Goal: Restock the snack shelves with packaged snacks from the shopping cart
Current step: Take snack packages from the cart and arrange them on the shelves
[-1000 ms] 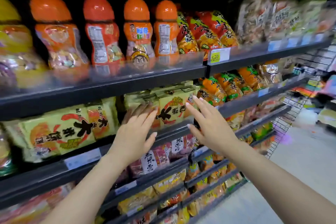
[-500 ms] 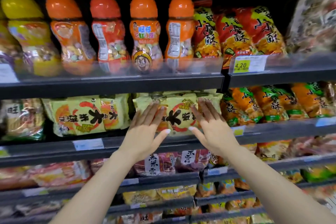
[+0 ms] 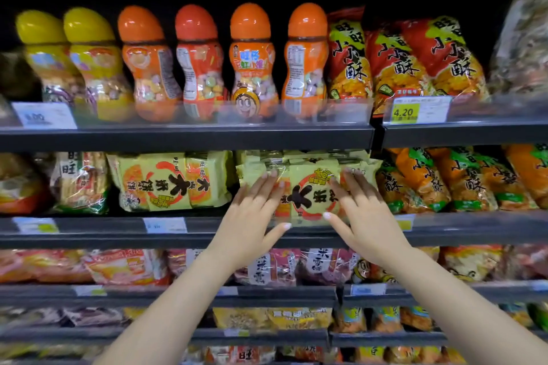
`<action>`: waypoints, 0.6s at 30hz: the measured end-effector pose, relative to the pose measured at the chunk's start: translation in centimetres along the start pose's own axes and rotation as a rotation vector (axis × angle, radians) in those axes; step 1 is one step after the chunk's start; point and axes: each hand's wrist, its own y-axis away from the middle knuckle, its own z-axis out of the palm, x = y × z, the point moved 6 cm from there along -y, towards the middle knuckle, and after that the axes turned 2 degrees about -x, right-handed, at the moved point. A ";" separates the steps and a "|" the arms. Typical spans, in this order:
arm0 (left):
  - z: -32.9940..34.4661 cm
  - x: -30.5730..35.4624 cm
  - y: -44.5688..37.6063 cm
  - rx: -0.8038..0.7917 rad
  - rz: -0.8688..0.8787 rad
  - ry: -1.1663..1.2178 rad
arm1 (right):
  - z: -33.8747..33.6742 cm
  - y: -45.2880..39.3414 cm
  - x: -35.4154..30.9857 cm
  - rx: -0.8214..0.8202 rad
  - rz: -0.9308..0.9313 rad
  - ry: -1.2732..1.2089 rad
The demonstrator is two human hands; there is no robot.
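A yellow rice-cracker pack [image 3: 308, 195] with a red ring and black characters stands at the front of the second shelf [image 3: 89, 234], with more of the same packs stacked behind it. My left hand [image 3: 252, 216] lies flat on the pack's left side, fingers straight. On the pack's right side, my right hand [image 3: 358, 210] presses with straight fingers as well. Neither hand curls round the pack. A second stack of the same yellow packs [image 3: 175, 181] sits further left on that shelf.
Orange and yellow capped snack jars [image 3: 252, 62] line the top shelf beside red snack bags [image 3: 394, 59]. Orange bags [image 3: 462, 181] fill the second shelf to the right. Pink and red packs [image 3: 275, 267] sit on the shelf below. The shopping cart is out of view.
The view swung left and squared up to the shelf. Both hands reached forward from mid-air and now rest flat on the front yellow pack, one at each side.
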 end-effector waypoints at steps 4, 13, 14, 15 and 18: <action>0.5 -0.9 1.8 -0.009 -0.010 -0.028 | 0.4 0.3 -1.4 -0.003 -0.024 -0.016; -0.6 -9.3 6.5 0.031 -0.153 0.074 | -0.3 -1.0 -11.7 -0.039 -0.188 -0.177; -0.7 -10.3 7.0 0.030 -0.175 0.071 | -0.5 -1.1 -12.9 -0.043 -0.203 -0.207; -0.8 -11.5 7.5 0.024 -0.197 0.061 | -0.5 -1.5 -14.2 -0.053 -0.215 -0.229; -1.2 -15.3 9.2 0.021 -0.248 0.030 | 0.2 -2.7 -18.5 -0.049 -0.259 -0.220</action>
